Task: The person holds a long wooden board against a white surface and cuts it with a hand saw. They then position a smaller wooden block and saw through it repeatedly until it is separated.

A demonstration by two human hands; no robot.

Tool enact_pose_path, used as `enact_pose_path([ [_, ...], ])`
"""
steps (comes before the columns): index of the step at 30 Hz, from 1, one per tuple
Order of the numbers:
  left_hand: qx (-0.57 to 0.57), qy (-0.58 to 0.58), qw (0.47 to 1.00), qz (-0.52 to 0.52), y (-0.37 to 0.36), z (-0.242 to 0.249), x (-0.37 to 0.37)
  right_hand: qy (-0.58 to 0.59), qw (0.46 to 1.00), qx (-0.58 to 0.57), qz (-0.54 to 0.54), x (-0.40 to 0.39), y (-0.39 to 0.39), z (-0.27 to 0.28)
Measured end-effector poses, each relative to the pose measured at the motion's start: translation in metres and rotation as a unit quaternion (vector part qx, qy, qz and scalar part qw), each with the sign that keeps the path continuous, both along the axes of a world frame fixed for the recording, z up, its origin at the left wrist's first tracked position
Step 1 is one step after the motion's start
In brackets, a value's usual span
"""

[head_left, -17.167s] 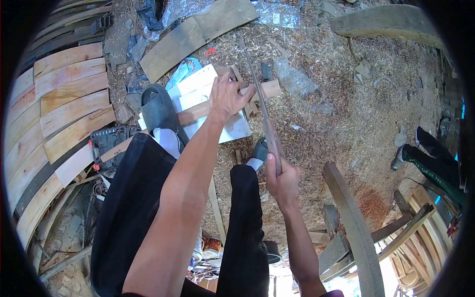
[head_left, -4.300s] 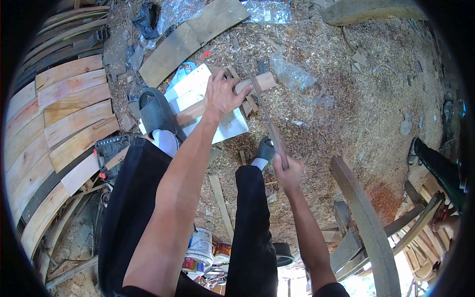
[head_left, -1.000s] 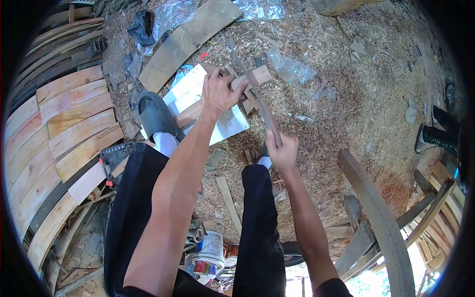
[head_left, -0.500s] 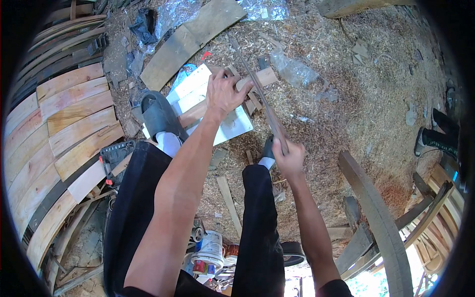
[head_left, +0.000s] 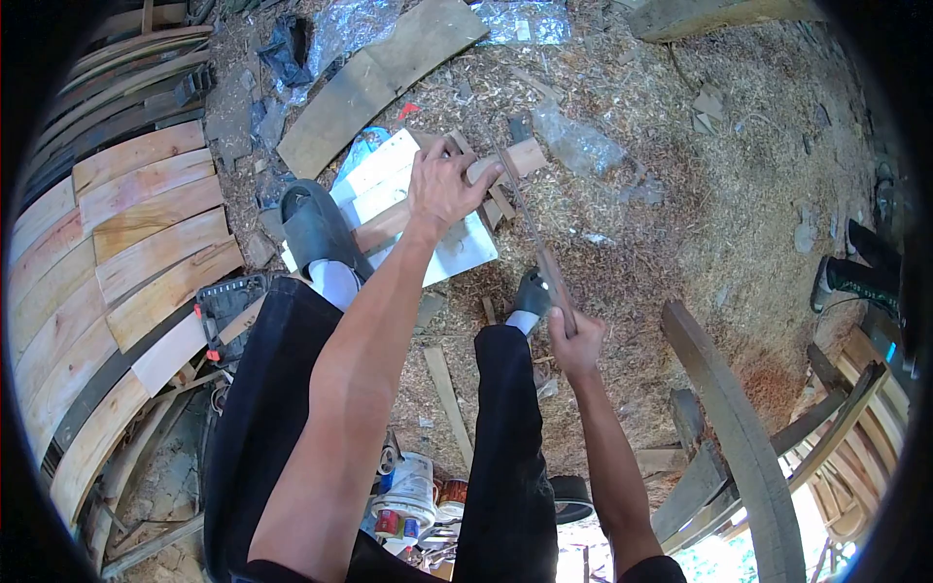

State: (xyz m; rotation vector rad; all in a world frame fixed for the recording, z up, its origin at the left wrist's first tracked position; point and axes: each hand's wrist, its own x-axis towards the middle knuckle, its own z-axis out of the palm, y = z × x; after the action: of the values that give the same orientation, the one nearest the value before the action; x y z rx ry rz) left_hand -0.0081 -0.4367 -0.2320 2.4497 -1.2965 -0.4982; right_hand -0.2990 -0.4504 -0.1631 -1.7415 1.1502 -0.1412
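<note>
A narrow wooden piece lies slantwise over a white board on the ground. My left hand is closed over the middle of this piece, thumb toward its right end. My right hand grips the handle of a handsaw, whose long thin blade crosses the wood just right of my left thumb. How deep the blade sits in the wood is too small to tell. My left foot, in a dark clog, stands by the wood's left end, partly hiding it.
Stacked planks line the left side. A wide board lies ahead on sawdust-covered ground. A thick curved beam stands at right. An open tool case and a white bucket are near my legs. Another person's leg shows far right.
My right hand has pulled the saw back toward me and slightly right, so less blade shows beyond the wood. My left hand stays on the wooden piece.
</note>
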Motion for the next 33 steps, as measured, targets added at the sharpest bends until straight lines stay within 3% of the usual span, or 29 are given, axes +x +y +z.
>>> enact_pose_path([
  [4,0.018,0.020,1.000,0.000,-0.002,0.010,0.002,-0.051,0.998,-0.024,-0.010,0.084,-0.034,-0.009],
  [7,-0.005,0.007,1.000,-0.004,-0.001,0.003,0.002,-0.042,0.999,-0.007,0.005,0.101,-0.042,-0.010],
  [10,0.003,-0.002,1.000,0.003,0.000,0.000,0.000,-0.048,0.998,-0.039,0.002,0.056,-0.021,-0.008],
  [16,0.015,0.002,1.000,0.006,0.001,0.005,0.002,0.001,1.000,0.013,-0.018,-0.006,0.005,0.006],
  [22,-0.009,-0.020,1.000,-0.006,-0.001,-0.004,0.001,-0.050,0.999,-0.019,-0.006,0.101,-0.042,-0.016],
  [25,-0.019,-0.009,1.000,-0.005,0.000,-0.005,0.002,-0.046,0.999,-0.006,0.001,0.085,-0.033,-0.011],
  [29,0.004,0.003,1.000,-0.003,-0.001,0.000,0.000,-0.015,1.000,-0.014,0.008,-0.001,-0.001,0.003],
  [33,0.014,0.004,1.000,0.006,-0.003,0.012,0.000,-0.003,0.999,-0.027,0.020,-0.009,0.000,0.000],
])
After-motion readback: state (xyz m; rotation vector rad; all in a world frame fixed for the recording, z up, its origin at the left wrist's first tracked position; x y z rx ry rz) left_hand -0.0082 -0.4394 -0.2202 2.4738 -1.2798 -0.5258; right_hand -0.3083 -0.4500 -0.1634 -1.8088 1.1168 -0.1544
